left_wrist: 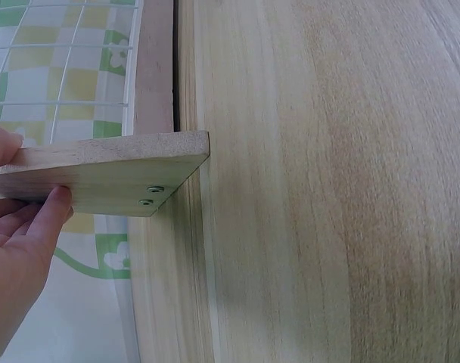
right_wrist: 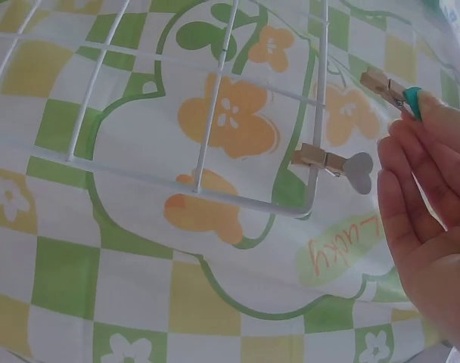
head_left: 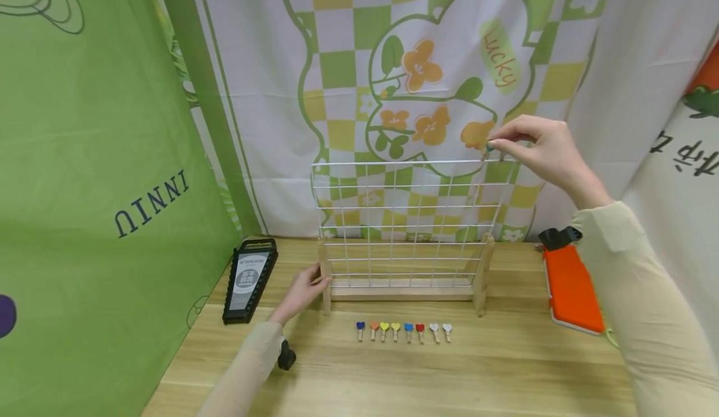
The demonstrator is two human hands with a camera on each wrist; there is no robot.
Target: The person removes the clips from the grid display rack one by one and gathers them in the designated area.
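My right hand (head_left: 539, 148) pinches a small wooden clothespin with a teal heart (right_wrist: 413, 102) between thumb and fingertips, near the right end of the white wire grid's (head_left: 415, 206) top wire. In the right wrist view its jaws are apart from the wire. Close by, a clothespin with a pale grey heart (right_wrist: 357, 172) is clipped on the wire near the grid's corner. The grid stands upright in a wooden base. My left hand (head_left: 303, 289) grips the base's left wooden leg (left_wrist: 109, 170), thumb on one side and fingers on the other.
Several heart clothespins (head_left: 396, 331) lie in a row before the base: dark blue, orange, yellow, blue, red and white. A black tool holder (head_left: 250, 281) lies at the left, an orange case (head_left: 573, 289) at the right. Patterned cloth (head_left: 342, 67) hangs behind the grid.
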